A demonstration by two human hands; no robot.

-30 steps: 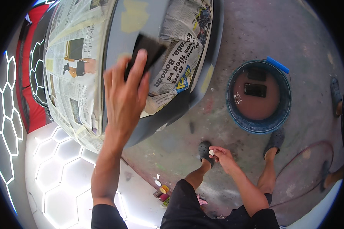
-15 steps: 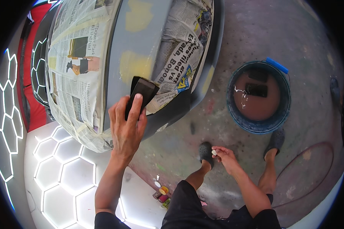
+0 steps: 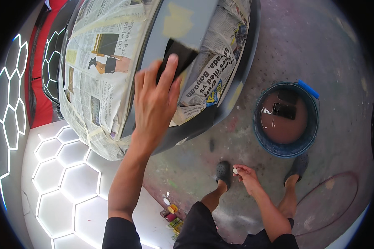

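My left hand [image 3: 153, 99] is closed on a black sheet of sandpaper [image 3: 182, 54], folded around what looks like a block. It presses this flat against a grey car body panel [image 3: 201, 16] between two areas masked with newspaper. A pale yellow patch [image 3: 178, 20] lies on the panel just beyond the sandpaper; a second one is mostly covered by my hand. Low over the floor, my right hand [image 3: 248, 178] pinches a small whitish piece [image 3: 235, 170] whose kind I cannot make out.
A dark bucket [image 3: 258, 130] of murky pinkish water stands at the right, with dark rectangular pieces [image 3: 284, 111] in it and a blue grip [image 3: 308, 89] at its rim. Several cans [image 3: 170, 216] sit by the wall near my legs. A thin hose [image 3: 356, 186] curves across the floor.
My left hand has slid the sandpaper farther away along the grey panel. The view has shifted slightly to the left. My right hand keeps its pinch, nearly still.
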